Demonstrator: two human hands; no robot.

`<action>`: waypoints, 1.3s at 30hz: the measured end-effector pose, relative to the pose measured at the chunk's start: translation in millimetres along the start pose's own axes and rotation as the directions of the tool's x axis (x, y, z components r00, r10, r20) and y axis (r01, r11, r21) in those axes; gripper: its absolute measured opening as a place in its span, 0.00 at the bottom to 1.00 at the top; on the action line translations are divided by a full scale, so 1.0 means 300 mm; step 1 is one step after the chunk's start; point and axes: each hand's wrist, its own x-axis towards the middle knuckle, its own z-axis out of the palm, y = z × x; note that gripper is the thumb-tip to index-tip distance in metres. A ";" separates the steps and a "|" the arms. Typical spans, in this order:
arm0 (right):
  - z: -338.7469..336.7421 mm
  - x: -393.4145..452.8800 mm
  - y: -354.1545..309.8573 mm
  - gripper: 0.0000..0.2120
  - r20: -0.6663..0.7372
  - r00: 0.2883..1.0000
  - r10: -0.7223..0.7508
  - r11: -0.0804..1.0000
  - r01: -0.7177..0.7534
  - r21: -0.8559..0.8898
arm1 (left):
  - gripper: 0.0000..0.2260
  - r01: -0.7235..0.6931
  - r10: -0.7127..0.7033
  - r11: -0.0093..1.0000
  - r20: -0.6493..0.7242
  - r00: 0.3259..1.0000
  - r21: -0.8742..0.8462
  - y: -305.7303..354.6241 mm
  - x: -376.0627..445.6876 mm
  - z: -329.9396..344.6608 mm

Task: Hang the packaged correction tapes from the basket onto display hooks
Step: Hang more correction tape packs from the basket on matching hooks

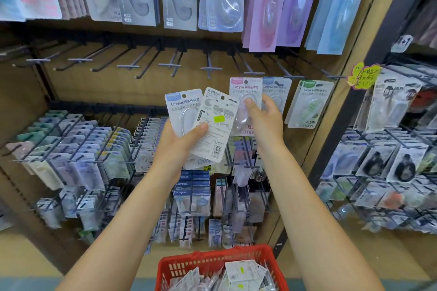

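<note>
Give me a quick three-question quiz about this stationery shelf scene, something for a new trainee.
1. True or false: the red basket is empty.
2. Which hand holds the pink-labelled pack? A left, B right.
3. Fill in: the pack showing its back in the left hand carries a yellow-green ____.

Key: 1 false, packs lie in it. 2 B, the right hand. 3 sticker.
</note>
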 end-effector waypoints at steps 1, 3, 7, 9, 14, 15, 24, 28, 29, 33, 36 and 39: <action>0.001 0.004 0.000 0.12 -0.001 1.000 0.012 1.000 -0.012 -0.022 | 0.22 -0.004 0.004 1.000 0.000 1.000 -0.003 0.001 0.000 0.002; -0.004 0.002 0.008 0.16 -0.011 0.999 0.031 0.993 -0.032 -0.115 | 0.22 -0.012 0.012 1.000 -0.008 1.000 -0.013 0.001 -0.004 0.004; -0.038 -0.091 0.018 0.12 -0.132 0.984 -0.119 0.956 0.078 -0.282 | 0.18 -0.009 0.009 0.999 -0.016 1.000 -0.041 -0.008 -0.009 0.005; -0.045 -0.154 0.022 0.05 -0.022 0.995 -0.094 0.970 0.087 -0.226 | 0.18 -0.002 0.001 0.998 -0.015 1.000 -0.060 -0.019 -0.010 0.010; -0.025 -0.234 0.058 0.11 0.381 0.920 0.097 0.992 -0.059 -0.109 | 0.23 -0.033 0.032 0.999 0.090 0.995 0.007 -0.053 -0.017 0.055; -0.025 -0.236 0.066 0.11 0.375 0.922 0.099 0.994 -0.071 -0.088 | 0.22 -0.032 0.031 0.999 0.097 0.995 0.016 -0.057 -0.019 0.063; -0.070 -0.219 0.089 0.11 0.149 0.986 0.071 0.997 -0.073 0.010 | 0.22 -0.005 0.006 0.999 -0.004 1.000 0.048 -0.103 -0.026 0.021; -0.034 -0.241 0.094 0.14 0.255 0.966 -0.038 0.993 0.066 -0.102 | 0.25 -0.015 0.015 0.999 -0.001 1.000 0.051 -0.108 -0.037 0.038; -0.021 -0.251 0.097 0.15 0.297 0.954 -0.039 0.991 0.075 -0.110 | 0.26 -0.021 0.021 0.998 -0.006 1.000 0.051 -0.110 -0.039 0.045; -0.009 -0.264 0.111 0.17 0.365 0.931 0.007 0.997 0.022 -0.077 | 0.17 -0.060 0.059 0.997 0.018 0.998 0.044 -0.102 -0.042 0.053; -0.027 -0.252 0.114 0.15 0.359 0.933 0.027 0.998 -0.006 -0.060 | 0.15 -0.080 0.077 0.996 0.064 0.995 0.042 -0.087 -0.056 0.051; -0.042 -0.240 0.108 0.19 0.314 0.949 0.032 0.999 -0.018 -0.047 | 0.16 -0.090 0.081 0.993 0.114 0.990 0.071 -0.082 -0.055 0.049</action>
